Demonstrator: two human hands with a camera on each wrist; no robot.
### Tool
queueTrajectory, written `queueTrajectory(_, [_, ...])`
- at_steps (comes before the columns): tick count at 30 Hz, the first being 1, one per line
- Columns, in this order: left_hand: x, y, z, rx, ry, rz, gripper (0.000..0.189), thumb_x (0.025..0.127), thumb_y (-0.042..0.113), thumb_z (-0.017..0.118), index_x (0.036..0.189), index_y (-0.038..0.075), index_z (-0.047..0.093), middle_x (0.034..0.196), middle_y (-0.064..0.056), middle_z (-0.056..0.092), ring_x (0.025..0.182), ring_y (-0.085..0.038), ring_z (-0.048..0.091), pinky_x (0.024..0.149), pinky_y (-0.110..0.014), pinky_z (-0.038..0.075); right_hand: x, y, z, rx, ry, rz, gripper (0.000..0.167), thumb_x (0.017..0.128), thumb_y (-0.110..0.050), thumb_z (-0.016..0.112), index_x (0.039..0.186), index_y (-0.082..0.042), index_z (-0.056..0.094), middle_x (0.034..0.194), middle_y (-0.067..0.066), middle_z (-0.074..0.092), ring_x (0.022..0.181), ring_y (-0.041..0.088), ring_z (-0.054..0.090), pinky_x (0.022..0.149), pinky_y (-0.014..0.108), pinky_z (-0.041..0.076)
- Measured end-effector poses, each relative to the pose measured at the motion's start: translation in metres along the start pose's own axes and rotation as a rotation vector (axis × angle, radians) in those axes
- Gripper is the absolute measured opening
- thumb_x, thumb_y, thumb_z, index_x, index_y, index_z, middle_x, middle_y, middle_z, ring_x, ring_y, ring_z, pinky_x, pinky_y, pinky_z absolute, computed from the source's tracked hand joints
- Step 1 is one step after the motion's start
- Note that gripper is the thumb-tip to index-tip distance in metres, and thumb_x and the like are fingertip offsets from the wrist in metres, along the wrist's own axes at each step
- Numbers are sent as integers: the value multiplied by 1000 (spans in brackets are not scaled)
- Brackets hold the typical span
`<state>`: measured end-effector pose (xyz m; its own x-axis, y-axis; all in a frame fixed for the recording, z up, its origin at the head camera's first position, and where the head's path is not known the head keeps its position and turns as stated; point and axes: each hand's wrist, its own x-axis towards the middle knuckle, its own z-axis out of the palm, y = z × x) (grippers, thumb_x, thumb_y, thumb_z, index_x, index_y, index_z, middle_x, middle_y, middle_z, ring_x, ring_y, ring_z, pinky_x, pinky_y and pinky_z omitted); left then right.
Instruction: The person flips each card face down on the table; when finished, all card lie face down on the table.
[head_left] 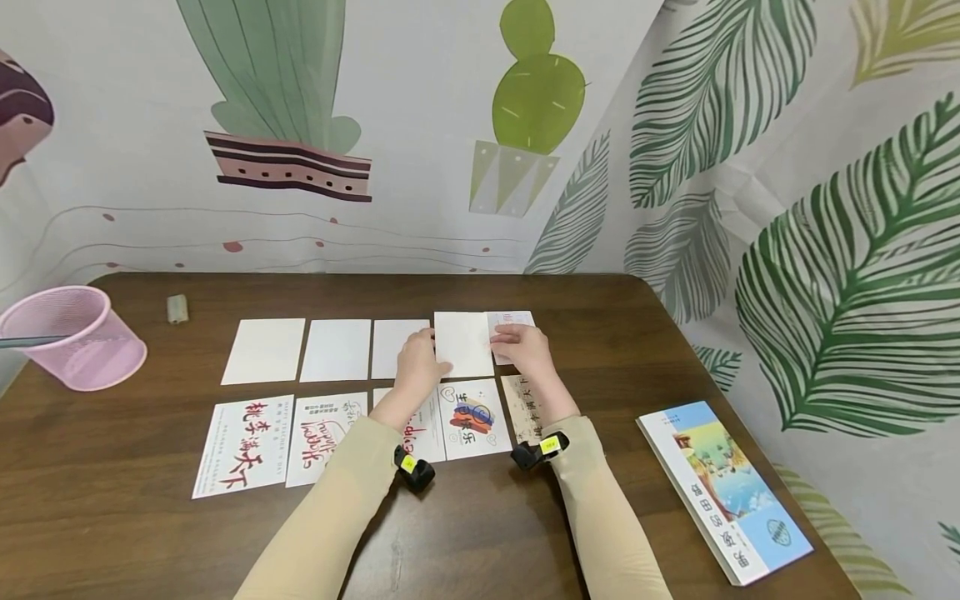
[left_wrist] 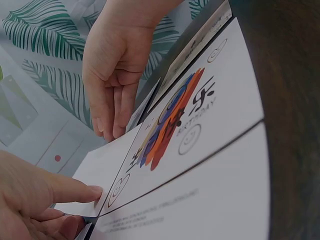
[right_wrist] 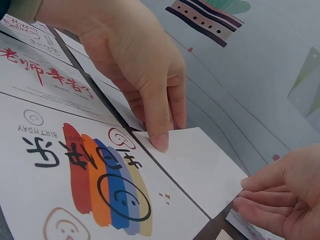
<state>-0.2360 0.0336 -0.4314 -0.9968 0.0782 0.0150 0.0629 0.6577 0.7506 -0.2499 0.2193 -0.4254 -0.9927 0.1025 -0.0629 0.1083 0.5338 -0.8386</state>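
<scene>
A blank white card (head_left: 462, 344) lies between my two hands in the back row of cards. My left hand (head_left: 420, 367) grips its left side, thumb (left_wrist: 92, 194) on the top face and the other fingers curled at the edge. With its fingertips, my right hand (head_left: 527, 350) pinches the right edge near a corner. Just in front is a card with rainbow brush strokes and black lettering (head_left: 471, 419). Under my right hand a pale printed card (head_left: 512, 317) is partly hidden. My right wrist covers part of a tan card (head_left: 519, 404).
More blank cards (head_left: 262, 352) fill the back row to the left. Cards with red lettering (head_left: 243, 450) lie in front of them. A pink mesh holder (head_left: 90, 342) and a small eraser-like block (head_left: 177, 308) are at the back left, a book (head_left: 723, 492) at the right.
</scene>
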Motion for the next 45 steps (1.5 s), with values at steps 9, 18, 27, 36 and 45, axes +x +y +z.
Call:
queueTrajectory(9, [-2, 2, 1, 8, 14, 2, 64, 80, 4, 76, 135, -12, 48, 125, -29, 57, 116, -42, 57, 102, -48, 48, 1, 2, 0, 13, -17, 10, 35, 89, -8, 68, 122, 2, 65, 111, 19, 72, 104, 29, 69, 85, 31, 58])
queueTrajectory(18, [-2, 1, 4, 12, 35, 42, 61, 80, -1, 74, 134, -10, 49, 122, -27, 59, 105, -38, 62, 96, -46, 52, 0, 2, 1, 29, -34, 2, 35, 89, -5, 67, 123, 4, 65, 110, 20, 72, 104, 29, 69, 86, 32, 58])
queueTrajectory(27, [-5, 11, 5, -138, 20, 112, 49, 85, 4, 70, 132, -4, 54, 116, -19, 65, 102, -32, 65, 88, -42, 54, -1, 4, -27, 56, 8, -10, 40, 87, -6, 69, 126, 3, 62, 116, 21, 69, 109, 30, 66, 84, 27, 55])
queueTrajectory(36, [4, 35, 17, -274, -149, 99, 47, 89, 5, 66, 134, -2, 54, 128, -19, 63, 114, -31, 63, 94, -39, 54, 3, 22, -63, 74, 31, 92, 47, 90, -5, 64, 135, 5, 53, 129, 24, 62, 121, 35, 58, 104, 44, 47])
queueTrajectory(45, [7, 56, 37, -178, -280, 160, 59, 88, 6, 63, 143, -5, 44, 143, -23, 50, 134, -36, 48, 111, -43, 40, 1, 31, -73, 9, -89, 130, 53, 93, -4, 60, 142, 6, 43, 141, 25, 51, 129, 38, 52, 107, 47, 44])
